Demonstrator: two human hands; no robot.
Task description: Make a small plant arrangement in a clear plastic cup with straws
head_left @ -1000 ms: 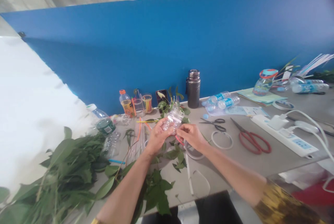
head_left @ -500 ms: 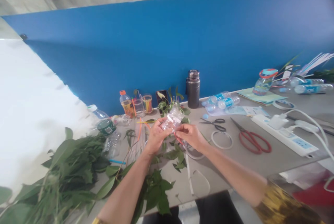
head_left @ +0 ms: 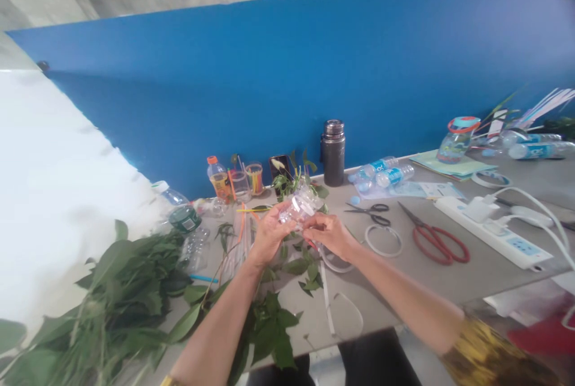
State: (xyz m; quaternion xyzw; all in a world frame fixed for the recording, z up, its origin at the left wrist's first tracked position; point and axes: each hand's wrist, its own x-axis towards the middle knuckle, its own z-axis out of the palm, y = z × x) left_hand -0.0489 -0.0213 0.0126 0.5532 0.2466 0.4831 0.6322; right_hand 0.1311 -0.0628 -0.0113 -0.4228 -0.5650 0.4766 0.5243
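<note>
My left hand grips a small clear plastic bottle tilted above the table, its cut or lower end partly hidden by my fingers. My right hand pinches the bottle's lower end from the right, with a thin red strip showing under the fingers. Below my hands lie loose green leafy sprigs. A white plastic strip loop sits just below my right hand.
A large leafy pile lies at left on white sheeting. Red-handled scissors, black scissors, a power strip with cables, a dark thermos, and several plastic bottles stand on the grey table.
The bottle has tilted slightly between my hands, and my right hand has shifted a little along its lower end. The view has drifted slightly.
</note>
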